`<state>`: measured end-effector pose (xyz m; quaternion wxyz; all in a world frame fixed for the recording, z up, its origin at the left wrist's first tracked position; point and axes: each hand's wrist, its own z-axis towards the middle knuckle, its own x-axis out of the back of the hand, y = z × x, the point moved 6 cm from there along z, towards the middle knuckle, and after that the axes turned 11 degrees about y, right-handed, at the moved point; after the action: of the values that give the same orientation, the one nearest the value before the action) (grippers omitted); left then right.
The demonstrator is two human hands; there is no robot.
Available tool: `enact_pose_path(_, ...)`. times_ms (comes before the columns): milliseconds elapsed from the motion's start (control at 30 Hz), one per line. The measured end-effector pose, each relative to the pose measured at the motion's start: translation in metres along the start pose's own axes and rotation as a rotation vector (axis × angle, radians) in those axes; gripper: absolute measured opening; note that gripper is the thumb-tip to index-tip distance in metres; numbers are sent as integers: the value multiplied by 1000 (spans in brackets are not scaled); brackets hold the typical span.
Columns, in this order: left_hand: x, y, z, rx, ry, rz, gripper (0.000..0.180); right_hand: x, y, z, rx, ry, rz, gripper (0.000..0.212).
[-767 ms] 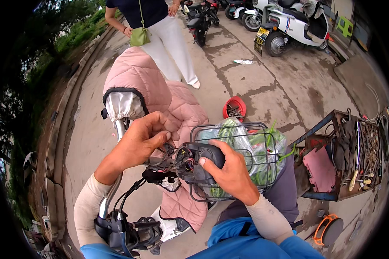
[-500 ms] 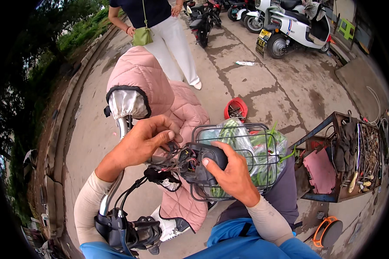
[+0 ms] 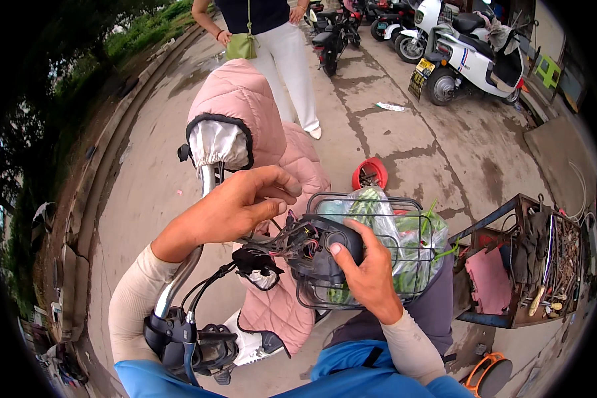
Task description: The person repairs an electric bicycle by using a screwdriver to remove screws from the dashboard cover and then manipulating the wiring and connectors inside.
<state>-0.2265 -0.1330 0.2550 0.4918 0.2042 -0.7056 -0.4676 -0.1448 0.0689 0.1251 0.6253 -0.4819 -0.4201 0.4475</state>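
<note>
Behind left hand (image 3: 235, 209), wiring (image 3: 278, 242) partly hidden.

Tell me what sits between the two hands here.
Head view: a bundle of loose wires runs from the left hand to the black housing under the right hand.

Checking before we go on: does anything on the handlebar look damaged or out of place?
Yes. The black housing in the right hand hangs loose off the handlebar, with a wire bundle exposed; the left hand pinches at those wires.
</note>
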Motion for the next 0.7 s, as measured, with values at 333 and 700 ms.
enact_pose_path(333, -3, 10, -6, -145, -54, 387, 32, 2, 4, -3, 0, 58, 41, 45)
enact_pose_path(700, -2, 17, -8, 2, -59, 281, 37, 6, 4, -9, 85, 97, 33, 46)
